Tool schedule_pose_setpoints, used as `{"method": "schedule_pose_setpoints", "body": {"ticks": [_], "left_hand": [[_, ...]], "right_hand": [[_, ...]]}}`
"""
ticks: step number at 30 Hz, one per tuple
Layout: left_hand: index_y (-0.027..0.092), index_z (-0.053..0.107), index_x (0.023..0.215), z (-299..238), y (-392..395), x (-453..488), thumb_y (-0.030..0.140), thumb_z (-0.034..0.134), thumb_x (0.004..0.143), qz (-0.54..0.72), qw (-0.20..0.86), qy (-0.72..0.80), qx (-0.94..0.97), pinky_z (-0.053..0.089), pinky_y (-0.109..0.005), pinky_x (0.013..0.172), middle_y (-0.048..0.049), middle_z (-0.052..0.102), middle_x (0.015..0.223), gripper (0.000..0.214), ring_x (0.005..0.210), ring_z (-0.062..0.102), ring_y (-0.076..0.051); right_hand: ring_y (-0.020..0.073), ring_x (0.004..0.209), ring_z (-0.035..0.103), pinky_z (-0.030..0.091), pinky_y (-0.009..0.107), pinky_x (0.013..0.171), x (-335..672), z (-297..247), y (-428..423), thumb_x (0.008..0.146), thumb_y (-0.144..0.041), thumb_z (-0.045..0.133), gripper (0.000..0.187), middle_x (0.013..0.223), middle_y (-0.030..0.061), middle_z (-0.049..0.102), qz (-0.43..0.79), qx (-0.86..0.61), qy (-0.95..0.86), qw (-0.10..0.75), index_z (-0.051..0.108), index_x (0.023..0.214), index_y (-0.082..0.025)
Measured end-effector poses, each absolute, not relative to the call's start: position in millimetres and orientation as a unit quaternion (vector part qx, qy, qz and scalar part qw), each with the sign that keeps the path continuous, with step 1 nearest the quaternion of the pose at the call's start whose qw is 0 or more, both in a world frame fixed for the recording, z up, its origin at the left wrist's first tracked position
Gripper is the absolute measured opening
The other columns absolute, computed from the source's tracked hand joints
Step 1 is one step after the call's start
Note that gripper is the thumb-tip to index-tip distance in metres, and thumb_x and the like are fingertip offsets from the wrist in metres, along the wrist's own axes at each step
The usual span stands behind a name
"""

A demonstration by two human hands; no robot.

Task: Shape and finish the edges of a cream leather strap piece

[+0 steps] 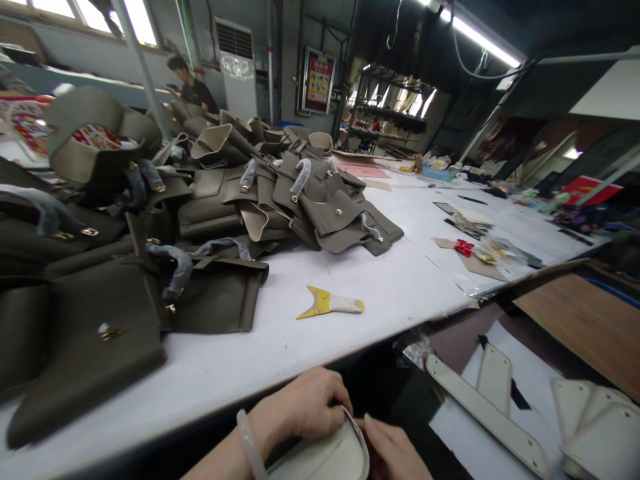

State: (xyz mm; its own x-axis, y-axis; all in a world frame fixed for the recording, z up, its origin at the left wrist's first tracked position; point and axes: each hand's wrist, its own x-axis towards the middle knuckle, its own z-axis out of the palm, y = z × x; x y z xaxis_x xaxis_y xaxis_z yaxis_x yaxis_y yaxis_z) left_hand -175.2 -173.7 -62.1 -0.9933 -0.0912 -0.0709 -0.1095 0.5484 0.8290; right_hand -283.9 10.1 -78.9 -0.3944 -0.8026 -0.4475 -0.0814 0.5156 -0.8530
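1. Two hands work at the near edge of the bench (380, 293), low in the view: the left hand (300, 407) curls its fingers over the rounded edge of a pale leather piece (330, 460), gripping it, while the right hand (393, 450) pinches the same edge just beside it.
2. That pale piece sits below the bench rim, close to the body, and only part of it shows, so what has been done to it cannot be told.
3. On the bench just beyond the hands, a yellow-tipped scraper (330, 305) lies untouched.
4. Across the left and middle of the bench spreads a big heap of olive bags (215, 200), many with wrapped handles and gold clasps; they look largely assembled.
5. To the right, lower down, more pale leather parts (493, 407) lie flat and separate, which suggests the pale batch is at an early stage with much left.
6. Far off, a person (193, 83) stands behind the heap.
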Motion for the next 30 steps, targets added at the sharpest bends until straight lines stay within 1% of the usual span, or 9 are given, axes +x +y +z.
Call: {"method": "schedule_pose_setpoints", "body": {"ticks": [2,4,8,11,14,18,21,27,30], "left_hand": [[0.022,0.08,0.093,-63.3,-173.9,-176.0,0.018,0.055,0.071,0.478,0.013,0.876,-0.066,0.053,-0.027,0.081,-0.0043,0.076,0.096,0.034,0.086,0.069,-0.019],[0.021,0.08,0.092,-63.8,-173.7,-176.5,0.017,0.056,0.07,0.483,0.014,0.872,-0.073,0.053,-0.027,0.081,-0.0037,0.076,0.095,0.033,0.087,0.069,-0.019],[0.021,0.08,0.092,-60.6,-173.2,-175.0,0.019,0.056,0.072,0.487,0.016,0.869,-0.084,0.053,-0.027,0.081,-0.0029,0.075,0.094,0.031,0.086,0.068,-0.019],[0.023,0.08,0.092,-57.0,-174.2,-172.7,0.018,0.056,0.072,0.491,0.023,0.866,-0.086,0.053,-0.026,0.082,-0.0019,0.075,0.096,0.032,0.087,0.069,-0.018],[0.025,0.08,0.094,-56.4,-175.6,-170.8,0.017,0.055,0.072,0.493,0.026,0.866,-0.079,0.053,-0.025,0.082,-0.0014,0.075,0.097,0.034,0.087,0.069,-0.016],[0.024,0.08,0.095,-59.7,-175.8,-169.1,0.017,0.053,0.072,0.484,0.011,0.872,-0.072,0.053,-0.028,0.085,-0.0025,0.075,0.096,0.036,0.088,0.068,-0.018],[0.023,0.08,0.096,-62.8,-175.0,-167.6,0.017,0.052,0.071,0.481,-0.001,0.874,-0.073,0.053,-0.032,0.087,-0.0042,0.076,0.096,0.038,0.089,0.068,-0.021],[0.02,0.081,0.097,-63.4,-177.6,-161.8,0.017,0.051,0.069,0.491,-0.011,0.868,-0.079,0.053,-0.038,0.089,-0.0102,0.077,0.099,0.041,0.093,0.07,-0.028],[0.021,0.079,0.102,-53.6,-182.6,-149.1,0.019,0.052,0.071,0.495,-0.009,0.864,-0.087,0.053,-0.04,0.089,-0.01,0.077,0.102,0.042,0.096,0.069,-0.029]], "right_hand": [[0.0198,0.071,0.056,0.048,0.031,0.068,-288.1,-86.2,11.3,0.079,-0.086,0.045,0.076,0.08,0.0062,0.066,-0.409,-0.291,0.719,0.481,0.075,0.089,-0.017],[0.0263,0.093,0.06,0.049,0.036,0.087,-295.2,-93.0,14.5,0.079,-0.076,0.059,0.063,0.1,0.01,0.069,-0.404,-0.365,0.69,0.476,0.075,0.103,-0.019],[0.0358,0.124,0.051,0.035,0.048,0.11,-305.6,-98.2,19.4,0.077,-0.06,0.074,0.061,0.133,0.014,0.062,-0.36,-0.469,0.666,0.454,0.069,0.125,-0.024],[0.0336,0.118,0.054,0.038,0.046,0.106,-302.4,-95.0,14.5,0.088,-0.064,0.059,0.057,0.127,0.0141,0.065,-0.375,-0.443,0.652,0.488,0.069,0.124,-0.022],[0.0255,0.098,0.058,0.047,0.037,0.085,-297.3,-96.7,5.9,0.096,-0.066,0.043,0.058,0.099,0.0093,0.07,-0.415,-0.375,0.608,0.563,0.073,0.112,-0.018],[0.0212,0.086,0.058,0.045,0.032,0.075,-300.3,-104.2,-0.3,0.09,-0.07,0.051,0.06,0.085,0.0044,0.067,-0.398,-0.336,0.615,0.592,0.072,0.099,-0.015],[0.0237,0.088,0.06,0.046,0.035,0.08,-303.6,-94.4,-5.5,0.09,-0.074,0.045,0.067,0.092,0.0073,0.069,-0.323,-0.397,0.652,0.56,0.071,0.1,-0.013],[0.0305,0.112,0.062,0.046,0.042,0.101,-294.2,-67.8,-22.5,0.094,-0.073,0.031,0.08,0.12,0.0176,0.068,-0.213,-0.468,0.695,0.502,0.06,0.131,-0.009],[0.0301,0.127,0.055,0.038,0.042,0.113,-294.9,-69.7,-23.1,0.094,-0.074,0.03,0.086,0.136,0.0209,0.06,-0.188,-0.473,0.704,0.496,0.05,0.142,-0.006]]}}
